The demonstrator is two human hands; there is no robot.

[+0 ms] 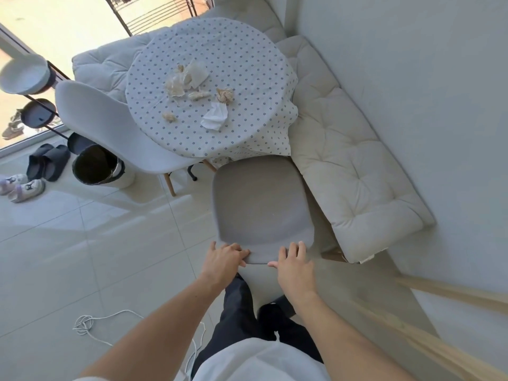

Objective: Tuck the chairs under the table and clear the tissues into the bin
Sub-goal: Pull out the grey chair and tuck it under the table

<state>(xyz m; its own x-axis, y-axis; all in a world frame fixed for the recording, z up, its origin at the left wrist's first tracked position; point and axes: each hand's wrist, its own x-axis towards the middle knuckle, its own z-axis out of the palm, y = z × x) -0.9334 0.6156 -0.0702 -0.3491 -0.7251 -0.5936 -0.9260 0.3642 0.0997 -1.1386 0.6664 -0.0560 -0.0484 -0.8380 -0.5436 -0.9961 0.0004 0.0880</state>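
Left hand (224, 258) and right hand (294, 264), fingers loosely spread, both laid on the top edge of the near chair (261, 204), whose seat extends ahead of them to the table's hanging cloth. Beyond the chair, the round table (247, 45) carries crumpled tissues (198, 86) at its centre. Far left of the hands, a second chair (104, 125) is set against the table, with the bin (96, 166) just beside it.
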